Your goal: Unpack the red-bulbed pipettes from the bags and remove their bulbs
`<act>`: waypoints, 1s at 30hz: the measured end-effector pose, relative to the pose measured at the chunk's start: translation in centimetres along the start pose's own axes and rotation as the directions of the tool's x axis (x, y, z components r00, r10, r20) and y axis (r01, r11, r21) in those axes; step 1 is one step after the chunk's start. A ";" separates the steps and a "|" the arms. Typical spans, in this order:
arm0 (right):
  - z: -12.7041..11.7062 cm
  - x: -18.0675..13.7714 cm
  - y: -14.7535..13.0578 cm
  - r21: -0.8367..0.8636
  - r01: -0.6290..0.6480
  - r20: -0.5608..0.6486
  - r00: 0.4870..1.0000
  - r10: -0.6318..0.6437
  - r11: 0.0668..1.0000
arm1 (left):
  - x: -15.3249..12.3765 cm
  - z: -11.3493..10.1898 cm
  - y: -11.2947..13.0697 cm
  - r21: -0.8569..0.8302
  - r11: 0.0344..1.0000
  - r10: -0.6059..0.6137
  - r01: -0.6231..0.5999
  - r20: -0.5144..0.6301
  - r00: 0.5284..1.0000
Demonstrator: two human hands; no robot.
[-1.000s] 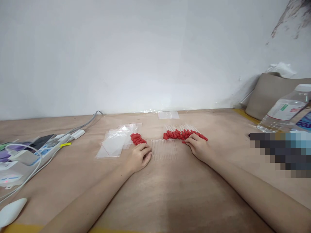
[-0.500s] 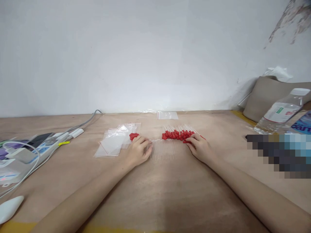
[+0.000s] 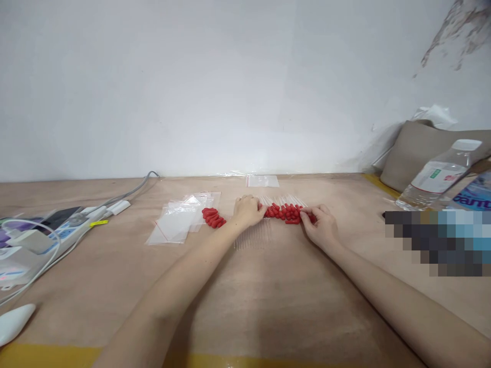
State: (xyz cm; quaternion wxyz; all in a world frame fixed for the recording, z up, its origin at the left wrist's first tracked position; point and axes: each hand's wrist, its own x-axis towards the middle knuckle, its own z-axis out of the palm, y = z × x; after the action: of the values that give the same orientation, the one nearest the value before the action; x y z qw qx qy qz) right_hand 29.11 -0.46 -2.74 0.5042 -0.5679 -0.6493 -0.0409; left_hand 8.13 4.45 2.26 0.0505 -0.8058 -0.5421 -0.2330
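My left hand is at the left end of a row of small red, capsule-shaped pieces, fingers curled down and thumb against the red. What its fingertips hold is hidden. At the row's right end, my right hand pinches a red piece between thumb and forefinger. Thin whitish sticks fan out behind the row. In front of it lies a set of thin clear sticks, side by side. A separate small heap of red pieces rests left of my left hand.
Clear zip bags lie overlapping on the left, and another bag is by the wall. A power strip with cables and a white mouse are far left. A water bottle and a grey-brown bin stand right.
My left hand has moved right and away from me, from beside the small red heap to the row, uncovering that heap. My right hand has shifted slightly to the right.
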 end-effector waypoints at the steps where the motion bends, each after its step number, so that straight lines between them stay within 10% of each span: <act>1: 0.1 0.0 0.0 0.006 0.024 -0.003 1.000 -0.024 1.000 | -0.1 -0.1 0.0 0.000 1.000 -0.014 0.014 -0.019 1.000; 10: 0.1 -0.8 -2.4 -0.001 0.283 -0.050 0.958 -0.283 0.959 | -7.9 -4.2 -3.6 -0.060 0.978 0.188 -0.201 -0.174 0.967; 16: 0.5 -1.9 -5.9 0.048 0.581 0.190 0.793 -0.579 0.812 | -11.1 -5.2 -5.8 -0.011 0.971 0.233 -0.239 -0.185 0.955; 30: 2.1 -2.5 -8.0 0.089 0.588 0.334 0.742 -0.581 0.804 | -10.9 -4.0 -4.8 -0.073 0.935 0.324 -0.346 -0.216 0.921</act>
State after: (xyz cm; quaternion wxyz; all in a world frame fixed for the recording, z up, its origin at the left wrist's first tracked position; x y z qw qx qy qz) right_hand 21.23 -3.70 -1.36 0.3376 -0.3395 -0.8718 -0.1036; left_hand -0.74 -4.24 0.31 0.0998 -0.8606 -0.3748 -0.3301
